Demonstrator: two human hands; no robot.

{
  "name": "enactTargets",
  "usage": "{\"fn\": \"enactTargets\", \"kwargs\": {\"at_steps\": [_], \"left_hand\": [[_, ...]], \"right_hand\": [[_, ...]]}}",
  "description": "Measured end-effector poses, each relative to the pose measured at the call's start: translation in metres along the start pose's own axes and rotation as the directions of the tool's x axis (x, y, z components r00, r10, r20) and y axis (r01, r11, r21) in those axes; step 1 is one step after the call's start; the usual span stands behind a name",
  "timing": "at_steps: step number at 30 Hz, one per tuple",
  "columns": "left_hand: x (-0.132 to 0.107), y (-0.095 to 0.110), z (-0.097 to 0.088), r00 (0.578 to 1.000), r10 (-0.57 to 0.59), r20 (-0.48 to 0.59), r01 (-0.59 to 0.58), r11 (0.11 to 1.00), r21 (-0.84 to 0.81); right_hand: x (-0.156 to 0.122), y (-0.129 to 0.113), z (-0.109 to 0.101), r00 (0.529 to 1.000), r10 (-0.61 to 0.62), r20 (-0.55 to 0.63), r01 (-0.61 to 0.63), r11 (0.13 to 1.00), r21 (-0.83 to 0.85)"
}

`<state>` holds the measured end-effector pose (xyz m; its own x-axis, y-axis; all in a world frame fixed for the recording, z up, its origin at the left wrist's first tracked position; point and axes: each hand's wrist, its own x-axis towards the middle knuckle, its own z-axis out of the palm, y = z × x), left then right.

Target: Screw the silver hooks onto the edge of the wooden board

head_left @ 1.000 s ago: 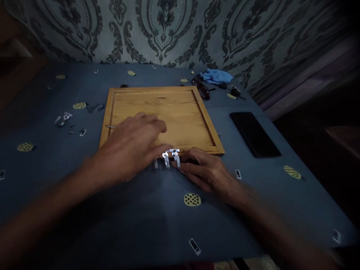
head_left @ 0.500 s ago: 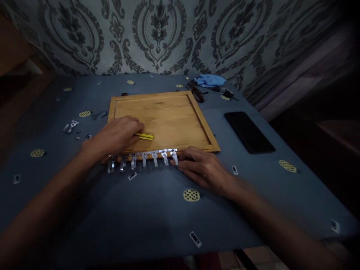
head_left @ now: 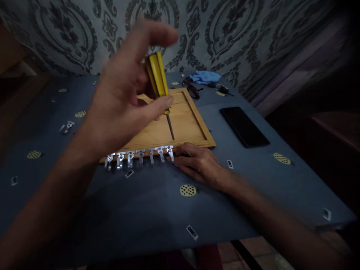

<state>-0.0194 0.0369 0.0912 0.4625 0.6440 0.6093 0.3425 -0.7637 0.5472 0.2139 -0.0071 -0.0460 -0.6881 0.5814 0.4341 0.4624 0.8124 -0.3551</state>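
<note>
My left hand (head_left: 120, 90) is raised over the wooden board, gripping a screwdriver by its yellow handle (head_left: 158, 75). The shaft points down towards the board's near edge, its tip apart from the hooks. Along that edge of the framed wooden board (head_left: 201, 120) runs a row of several silver metal hooks (head_left: 141, 157), hanging over the front. My right hand (head_left: 201, 165) rests on the table at the row's right end, fingers pinched at the rightmost hook (head_left: 170, 153). Part of the board is hidden behind my left hand.
A loose metal hook (head_left: 67, 126) lies left of the board. To the right is a black phone (head_left: 244, 126). Sunglasses (head_left: 192, 89), a blue cloth (head_left: 205, 77) and keys (head_left: 222, 89) sit at the back, near the patterned curtain (head_left: 157, 22).
My left hand has lifted from the board and turned, bringing the screwdriver from lying flat to tip-down. My right hand has stayed at the rightmost hook. The view has shifted slightly.
</note>
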Motion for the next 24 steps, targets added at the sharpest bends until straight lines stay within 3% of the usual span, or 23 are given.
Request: {"fn": "enactTargets", "kwargs": {"at_steps": [4, 11, 24], "left_hand": [[-0.008, 0.009, 0.015, 0.994, -0.027, 0.107, 0.019, 0.997, 0.07], [-0.013, 0.011, 0.02, 0.99, -0.072, 0.122, 0.04, 0.967, 0.252], [-0.019, 0.0, 0.028, 0.979, -0.058, 0.193, 0.007, 0.968, 0.252]], "right_hand": [[0.0, -0.001, 0.0, 1.0, 0.002, -0.003, -0.002, 1.0, 0.004], [0.001, -0.002, -0.001, 1.0, 0.008, 0.006, -0.008, 1.0, 0.023], [-0.001, -0.003, -0.003, 1.0, -0.003, 0.022, 0.004, 1.0, -0.017]]}}
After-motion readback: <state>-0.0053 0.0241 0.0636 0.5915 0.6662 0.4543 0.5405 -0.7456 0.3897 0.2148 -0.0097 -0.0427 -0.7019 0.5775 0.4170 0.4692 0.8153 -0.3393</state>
